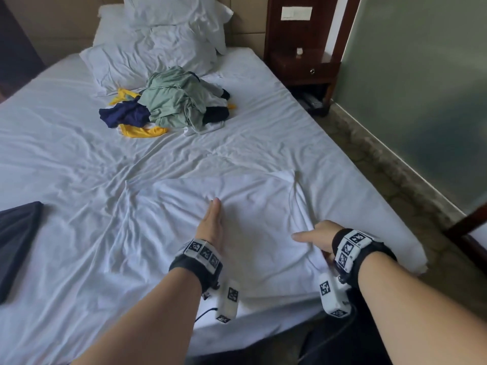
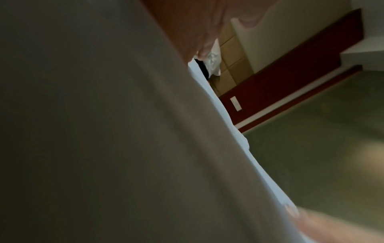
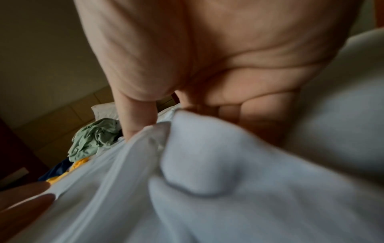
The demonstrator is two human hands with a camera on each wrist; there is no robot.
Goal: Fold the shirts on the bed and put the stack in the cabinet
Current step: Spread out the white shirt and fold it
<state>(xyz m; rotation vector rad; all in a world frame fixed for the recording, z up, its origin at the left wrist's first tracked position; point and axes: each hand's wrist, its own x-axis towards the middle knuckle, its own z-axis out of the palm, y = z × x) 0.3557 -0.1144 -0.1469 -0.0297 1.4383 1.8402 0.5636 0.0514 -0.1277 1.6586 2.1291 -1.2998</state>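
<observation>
A white shirt (image 1: 250, 196) lies spread on the bed (image 1: 66, 143) near its front edge. My left hand (image 1: 212, 219) rests on the shirt's middle with straight fingers, standing on its edge. My right hand (image 1: 312, 239) grips the shirt's right side, thumb pointing left. In the right wrist view the fingers (image 3: 239, 111) curl round bunched white fabric (image 3: 207, 180). The left wrist view shows mostly shaded white cloth (image 2: 104, 131) under the left hand (image 2: 197, 24). A heap of unfolded shirts (image 1: 171, 101), green, navy, yellow and white, sits farther up the bed.
A folded dark shirt (image 1: 18, 233) lies at the bed's left edge. White pillows (image 1: 158, 48) lean at the headboard. A dark wooden nightstand (image 1: 303, 64) stands to the right of the bed, with carpeted floor (image 1: 382, 167) and a wall along that side.
</observation>
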